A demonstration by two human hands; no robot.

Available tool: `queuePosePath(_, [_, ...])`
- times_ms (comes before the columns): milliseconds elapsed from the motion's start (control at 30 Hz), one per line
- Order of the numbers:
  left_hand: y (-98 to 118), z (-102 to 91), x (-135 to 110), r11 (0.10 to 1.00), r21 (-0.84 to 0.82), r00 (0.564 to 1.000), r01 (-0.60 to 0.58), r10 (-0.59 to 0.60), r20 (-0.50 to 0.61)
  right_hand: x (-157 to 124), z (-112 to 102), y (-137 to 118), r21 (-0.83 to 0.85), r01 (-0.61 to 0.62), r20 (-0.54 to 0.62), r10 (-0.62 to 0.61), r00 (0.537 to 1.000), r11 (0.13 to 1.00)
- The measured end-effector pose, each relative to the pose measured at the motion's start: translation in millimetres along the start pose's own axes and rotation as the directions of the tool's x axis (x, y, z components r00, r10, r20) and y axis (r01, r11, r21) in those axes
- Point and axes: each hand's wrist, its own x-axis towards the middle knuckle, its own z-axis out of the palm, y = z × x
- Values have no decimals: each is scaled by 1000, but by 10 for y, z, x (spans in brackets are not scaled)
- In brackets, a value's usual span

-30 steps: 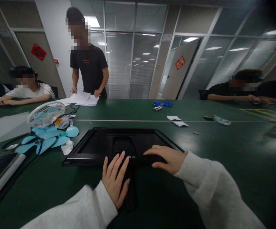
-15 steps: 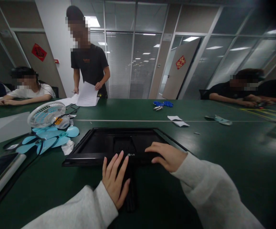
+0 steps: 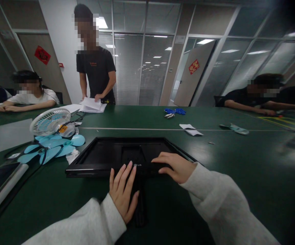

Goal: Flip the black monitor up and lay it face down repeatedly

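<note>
A black LG monitor (image 3: 106,154) lies tilted back on the green table, its near lower edge facing me. A recessed square shows in the middle of it, and a dark stand-like part (image 3: 140,204) extends from it towards me. My left hand (image 3: 123,192) is open, fingers spread, with the fingertips against the near edge left of the logo. To the right of the logo, my right hand (image 3: 176,165) holds that same edge, fingers over the top and thumb on the near side.
On the left are a white fan (image 3: 51,122), light blue fan blades (image 3: 51,148), a cable and a white-edged device (image 3: 4,185). Beyond lie blue gloves (image 3: 175,111) and papers (image 3: 190,129). A standing person (image 3: 96,73) handles sheets across the table; others sit at both sides.
The monitor has shifted slightly left, and my right hand has moved left with it. My left hand has stayed in place. The standing person has lowered the papers to the table.
</note>
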Motion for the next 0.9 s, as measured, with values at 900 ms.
queuePosePath(900, [-7,22,-16,1000,-8,999,-2,2,-36,-19,-33,-68,-45,2,-121,-7,993,999])
